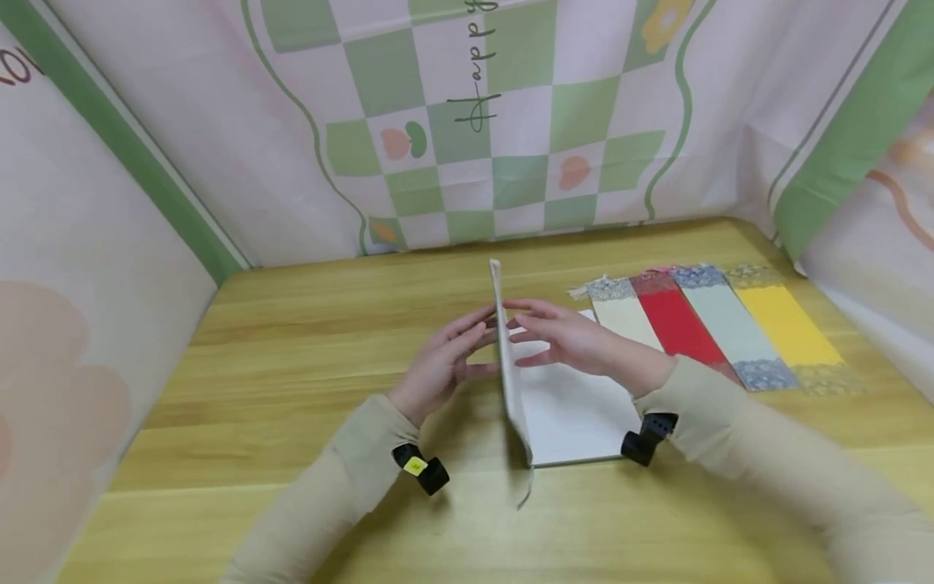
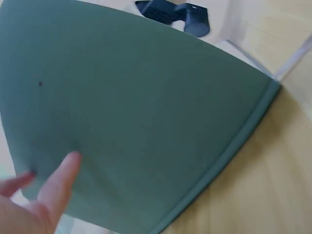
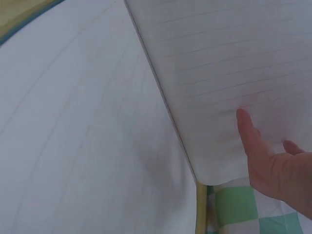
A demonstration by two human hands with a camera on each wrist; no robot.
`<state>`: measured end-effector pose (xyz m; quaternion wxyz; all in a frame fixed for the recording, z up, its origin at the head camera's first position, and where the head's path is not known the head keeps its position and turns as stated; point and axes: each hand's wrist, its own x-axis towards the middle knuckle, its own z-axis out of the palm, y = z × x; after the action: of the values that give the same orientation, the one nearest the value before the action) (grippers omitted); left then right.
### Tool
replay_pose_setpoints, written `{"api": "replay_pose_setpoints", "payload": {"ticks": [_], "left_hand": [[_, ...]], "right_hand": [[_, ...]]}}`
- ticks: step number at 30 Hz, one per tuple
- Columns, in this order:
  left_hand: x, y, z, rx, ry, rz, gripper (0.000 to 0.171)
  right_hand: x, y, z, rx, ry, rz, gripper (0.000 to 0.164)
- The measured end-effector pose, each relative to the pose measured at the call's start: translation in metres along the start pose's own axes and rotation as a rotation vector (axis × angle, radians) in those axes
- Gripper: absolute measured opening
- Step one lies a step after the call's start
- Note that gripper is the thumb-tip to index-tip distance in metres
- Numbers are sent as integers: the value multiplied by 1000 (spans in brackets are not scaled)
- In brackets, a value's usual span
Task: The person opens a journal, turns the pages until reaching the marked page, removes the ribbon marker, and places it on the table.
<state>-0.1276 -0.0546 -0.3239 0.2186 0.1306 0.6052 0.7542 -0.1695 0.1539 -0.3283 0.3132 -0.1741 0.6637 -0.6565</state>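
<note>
An open notebook (image 1: 576,422) lies on the table, its right half flat and its left half standing nearly upright. In the left wrist view its green cover (image 2: 146,107) fills most of the frame. My left hand (image 1: 438,369) touches this cover from outside with extended fingers. On the inner side, the fingers of my right hand (image 1: 572,337) rest against the raised lined page (image 3: 219,63). So the upright half stands between both hands. A thin ribbon (image 1: 526,491) hangs from the near end of the spine.
Right of the notebook lie lace-edged strips side by side: cream (image 1: 623,320), red (image 1: 679,320), pale green (image 1: 733,324) and yellow (image 1: 788,324). A checkered cloth (image 1: 521,122) hangs behind the wooden table (image 1: 292,349), with more printed cloth at both sides.
</note>
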Motion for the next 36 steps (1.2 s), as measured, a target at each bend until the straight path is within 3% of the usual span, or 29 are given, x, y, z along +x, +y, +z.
{"api": "replay_pose_setpoints", "payload": {"ticks": [2,5,9,13,17,20,25,28,33,36], "left_hand": [[2,-4,0,45,-65,-13,46],[5,-11,-1,184,-149,-38,48],[8,-20,-5,473,-218,-40,55],[11,-27,-3,780,-272,-33,67],[15,-32,6,1131,-331,35,79],[18,-35,14,1310,-374,63,84],[20,-38,25,1440,-446,-23,87],[20,-38,30,1482,-490,-64,86],[23,-40,35,1534,-536,-90,82],[24,-41,37,1553,-536,-94,80]], "right_hand": [[-7,-4,-4,5,6,-8,58],[-17,-11,-12,4,24,-25,60],[-25,-16,-22,7,54,-53,61],[-31,-17,-33,-5,108,-29,60],[-39,-15,-47,-39,174,32,61],[-44,-11,-58,-56,194,57,64],[-47,1,-72,-174,218,125,68],[-48,12,-79,-328,250,173,69],[-47,27,-85,-538,286,218,70],[-47,32,-86,-607,298,226,70]]}}
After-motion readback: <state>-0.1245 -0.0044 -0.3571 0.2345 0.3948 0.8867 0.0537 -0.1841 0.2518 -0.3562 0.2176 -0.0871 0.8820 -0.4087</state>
